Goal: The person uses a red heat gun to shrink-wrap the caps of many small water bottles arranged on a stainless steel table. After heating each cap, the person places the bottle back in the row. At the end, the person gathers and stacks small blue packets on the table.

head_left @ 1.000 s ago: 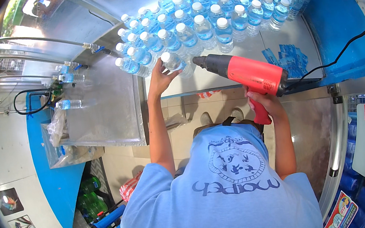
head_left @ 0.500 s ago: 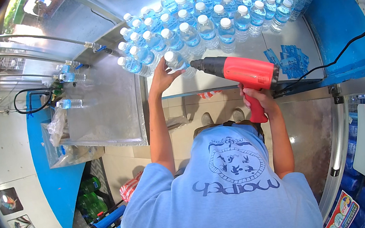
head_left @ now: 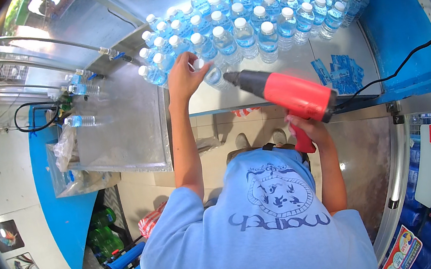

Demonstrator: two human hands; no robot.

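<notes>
heat gun at the bottle cap, hand close to the nozzle

the left hand [head_left: 182,76] has its grip closed around a small water bottle [head_left: 212,74] at the near edge of the steel table [head_left: 303,62], tilting it so the white cap faces the person. the right hand [head_left: 306,130] has its grip wrapped tight on the handle of a red heat gun [head_left: 297,95], whose dark nozzle points left and sits just beside the held bottle, almost touching it.

behind the held bottle stands a crowd of capped bottles [head_left: 245,23], packed shoulder to shoulder across the table. a loose heap of blue labels [head_left: 339,68] lies to the right of them, near the body of the gun. the gun's black cord [head_left: 406,65] runs off to the right along the blue wall. on the left, a few more bottles [head_left: 82,120] lie on a steel tray [head_left: 124,135] under bent pipes.

as a judgement, the chief risk is heat on the left fingers: they lie very near the nozzle's mouth, and a small drift of either hand would bring hot air or hot metal onto them. holding the nozzle too long on one spot would likely soften or warp the thin plastic of the bottle. the neighbouring bottles stand close, so a swing of the gun could knock the front ones over or scorch them. the blue labels lie near the gun's body and could curl if the nozzle turns that way. the cord could snag on the table edge and jerk the gun.
</notes>
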